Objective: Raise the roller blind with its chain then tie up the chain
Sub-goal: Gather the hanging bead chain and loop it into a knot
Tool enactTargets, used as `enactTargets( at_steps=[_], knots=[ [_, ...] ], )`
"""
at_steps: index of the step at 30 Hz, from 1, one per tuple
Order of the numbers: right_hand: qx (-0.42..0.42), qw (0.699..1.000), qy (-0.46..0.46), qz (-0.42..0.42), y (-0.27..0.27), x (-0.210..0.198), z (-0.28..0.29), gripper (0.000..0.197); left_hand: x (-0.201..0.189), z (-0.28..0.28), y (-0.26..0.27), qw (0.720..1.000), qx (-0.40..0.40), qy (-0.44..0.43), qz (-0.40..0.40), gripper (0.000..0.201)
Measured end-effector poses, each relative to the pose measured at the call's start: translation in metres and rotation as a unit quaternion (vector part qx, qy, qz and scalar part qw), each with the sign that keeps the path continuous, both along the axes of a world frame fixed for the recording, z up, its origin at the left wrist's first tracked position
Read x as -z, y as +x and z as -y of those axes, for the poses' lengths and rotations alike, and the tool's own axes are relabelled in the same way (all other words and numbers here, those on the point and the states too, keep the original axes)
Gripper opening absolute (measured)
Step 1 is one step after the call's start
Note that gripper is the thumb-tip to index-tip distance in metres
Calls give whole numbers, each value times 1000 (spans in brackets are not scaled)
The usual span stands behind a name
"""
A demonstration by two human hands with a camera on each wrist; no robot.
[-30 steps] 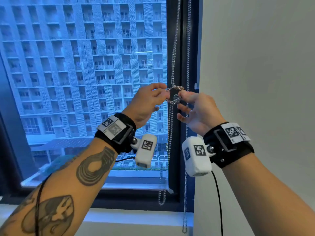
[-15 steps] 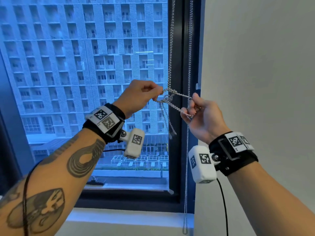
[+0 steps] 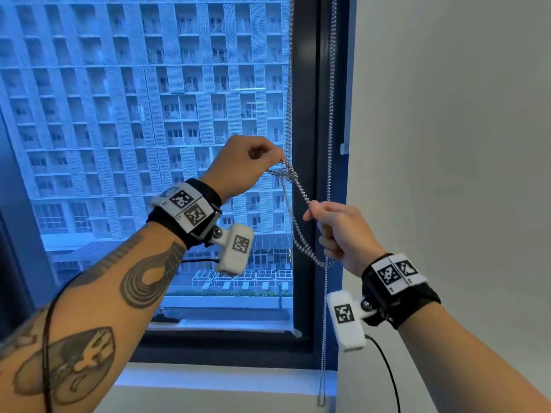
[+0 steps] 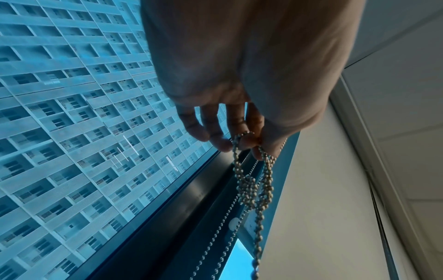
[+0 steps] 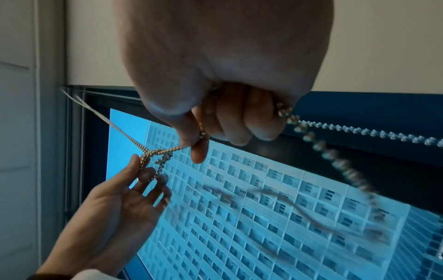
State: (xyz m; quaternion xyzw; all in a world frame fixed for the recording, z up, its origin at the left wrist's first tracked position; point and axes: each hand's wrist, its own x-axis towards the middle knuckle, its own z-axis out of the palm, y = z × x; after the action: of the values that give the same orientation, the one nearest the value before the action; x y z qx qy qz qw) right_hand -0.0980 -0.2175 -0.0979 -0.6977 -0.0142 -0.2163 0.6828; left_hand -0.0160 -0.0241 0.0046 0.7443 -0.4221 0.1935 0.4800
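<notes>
Both arms are raised in front of the window (image 3: pixel 149 114), near its right frame (image 3: pixel 307 144). The left hand (image 3: pixel 244 165) is higher, fingertips pinching the chain (image 3: pixel 301 192) at a knot (image 3: pixel 290 174) beside the frame. The right hand (image 3: pixel 340 231) sits lower and closer to the wall (image 3: pixel 447 144), fist curled round a doubled strand running taut down from the knot. A loop sags below it, and one strand hangs to the sill (image 3: pixel 223 380).

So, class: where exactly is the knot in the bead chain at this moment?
In the head view the knot hangs in front of the dark window frame, right of centre, just below the left hand and up-left of the right hand.
</notes>
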Motion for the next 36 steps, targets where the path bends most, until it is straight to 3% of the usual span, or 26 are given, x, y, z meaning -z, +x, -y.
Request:
enactTargets(
  at_steps=[6, 10, 14, 17, 23, 27, 32, 36],
  knots=[
    [13, 998, -54, 0, 2, 9, 4, 33, -1, 3, 3, 999, 29, -22, -6, 3],
    [13, 999, -50, -14, 1, 21, 13, 33, 8, -1, 7, 998, 61, 16, -29, 12],
    [-5, 998, -52, -27, 2, 27, 10, 35, 20, 8, 5, 995, 57, -36, -76, 6],
    [0, 993, -110, -30, 3, 33, 0, 36, 26, 20, 2, 992, 53, -70, -93, 16],
    [16, 974, -226, -7, 5, 36, -7, 38, 25, 32, 1, 991, 63, -58, -100, 21],
    [-31, 982, -186, -22, 7, 34, -7, 38, 32, 38, 3, 998, 24, 5, -53, 25],
    [-66, 996, -59, 12, 3, 16, -16, 16, 44, 44, 3, 998, 35, 35, -45, 19],
    [-1, 998, 3, 68, 17, 5, -21, 30, 44, 46, 3, 995, 62, 35, -69, 20]
  ],
)
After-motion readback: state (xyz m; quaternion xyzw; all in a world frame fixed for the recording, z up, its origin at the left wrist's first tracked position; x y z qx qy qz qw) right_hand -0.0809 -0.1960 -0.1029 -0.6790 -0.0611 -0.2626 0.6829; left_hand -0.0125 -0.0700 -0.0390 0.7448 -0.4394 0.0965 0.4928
